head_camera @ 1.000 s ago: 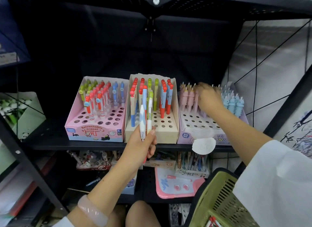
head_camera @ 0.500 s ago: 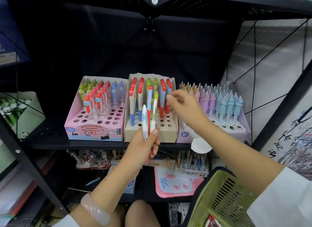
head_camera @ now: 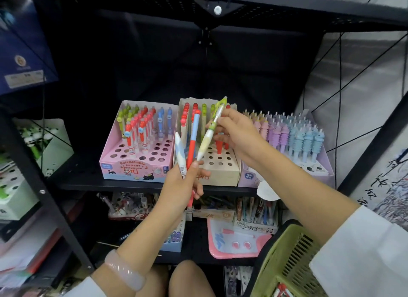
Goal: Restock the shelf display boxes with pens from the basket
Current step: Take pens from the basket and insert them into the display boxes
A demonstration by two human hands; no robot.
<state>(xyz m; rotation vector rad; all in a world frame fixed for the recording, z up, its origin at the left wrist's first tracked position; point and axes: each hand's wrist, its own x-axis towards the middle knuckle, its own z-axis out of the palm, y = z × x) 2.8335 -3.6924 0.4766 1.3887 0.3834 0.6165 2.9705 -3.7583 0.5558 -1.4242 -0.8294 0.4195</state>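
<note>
Left hand: the left hand (head_camera: 184, 181) is gripping two pens in curled fingers, a white-and-blue pen (head_camera: 180, 155) and a blue-and-red pen (head_camera: 193, 142), both fanning upward in front of the middle box.
Right hand: the right hand (head_camera: 237, 134) is pinching a green-and-yellow pen (head_camera: 210, 130) near its upper half; the pen is slanting, its green cap up by the fingers and its pale tip pointing down toward the left hand's thumb, just beside it.
Middle box: a beige box (head_camera: 220, 170) is sitting on the shelf (head_camera: 88, 177) right behind both hands; red and green capped pens are standing in its back rows, and several front holes are showing open.
Left box: a pink box (head_camera: 134, 169) is standing beside the beige one, holding green, red and blue pens at the back.
Right box: a lilac box (head_camera: 287, 175) is touching the beige box's other side, packed with pink, purple and blue ridged pens; the right forearm is crossing in front of it.
Basket: a green basket (head_camera: 287, 265) is hanging low under the right arm, well apart from the boxes.
Below: a lower shelf is carrying more stationery, partly hidden by the left arm, which is wearing a pale bangle (head_camera: 124, 270).
</note>
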